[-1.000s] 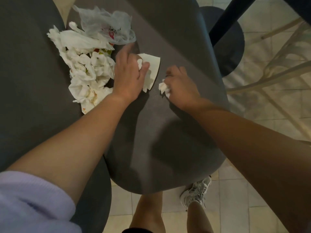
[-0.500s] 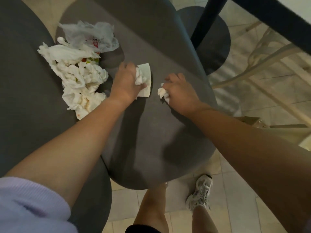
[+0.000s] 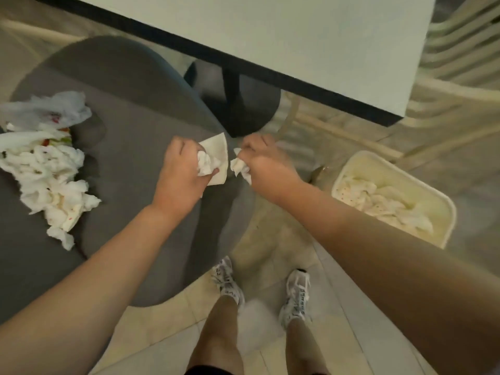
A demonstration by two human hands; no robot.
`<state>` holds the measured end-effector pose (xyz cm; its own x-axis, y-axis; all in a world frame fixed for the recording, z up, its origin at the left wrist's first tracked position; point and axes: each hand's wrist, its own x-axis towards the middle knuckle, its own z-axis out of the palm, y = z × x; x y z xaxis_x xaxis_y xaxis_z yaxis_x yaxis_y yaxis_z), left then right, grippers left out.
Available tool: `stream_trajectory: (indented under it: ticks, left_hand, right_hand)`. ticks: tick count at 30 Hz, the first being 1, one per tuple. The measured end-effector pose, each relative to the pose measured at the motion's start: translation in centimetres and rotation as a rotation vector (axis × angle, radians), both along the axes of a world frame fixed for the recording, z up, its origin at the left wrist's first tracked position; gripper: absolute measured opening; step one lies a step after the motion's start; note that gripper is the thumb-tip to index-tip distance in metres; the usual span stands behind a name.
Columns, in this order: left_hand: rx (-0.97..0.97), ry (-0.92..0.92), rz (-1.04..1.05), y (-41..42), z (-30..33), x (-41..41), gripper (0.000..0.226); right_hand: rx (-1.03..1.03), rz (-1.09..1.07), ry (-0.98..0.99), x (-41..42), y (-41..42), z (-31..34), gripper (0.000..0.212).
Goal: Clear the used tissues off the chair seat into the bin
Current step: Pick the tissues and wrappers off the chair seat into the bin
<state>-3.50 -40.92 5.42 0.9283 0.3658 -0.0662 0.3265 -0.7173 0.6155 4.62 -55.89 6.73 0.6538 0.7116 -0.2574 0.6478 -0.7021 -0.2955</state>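
Left hand (image 3: 180, 171) clutches a crumpled tissue and flat napkin (image 3: 213, 161) over the chair seat (image 3: 130, 125); right hand (image 3: 266, 165) pinches a second tissue wad (image 3: 239, 166) just beside it. At nine o'clock, a tissue pile (image 3: 51, 182) lies on the seat. At three o'clock, the bin (image 3: 443, 220) holds tissues.

Head camera looks steeply down, close, somewhat blurred.

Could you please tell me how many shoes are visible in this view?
2: the left shoe is on the tiled floor by the chair seat's near edge, and the right shoe is beside it, nearer the bin.
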Motion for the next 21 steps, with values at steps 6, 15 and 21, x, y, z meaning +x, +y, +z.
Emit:
stream_trajectory:
  ticks: [6,15,21]
  left_hand:
    - [-0.034,-0.112,-0.211,-12.4,2.4,2.0,0.036]
    - [0.008,-0.198,-0.637,-26.7,1.3,6.2,0.021]
    - [0.396,-0.034,-0.947,-29.7,-2.0,8.4,0.048]
  right_hand:
    - [0.078,-0.155,-0.037,0.0,-13.4,2.1,0.031]
    - [0.172,-0.561,-0.114,-0.5,-30.4,-0.9,0.038]
    - [0.208,-0.706,0.118,-1.4,-33.8,-3.5,0.036]
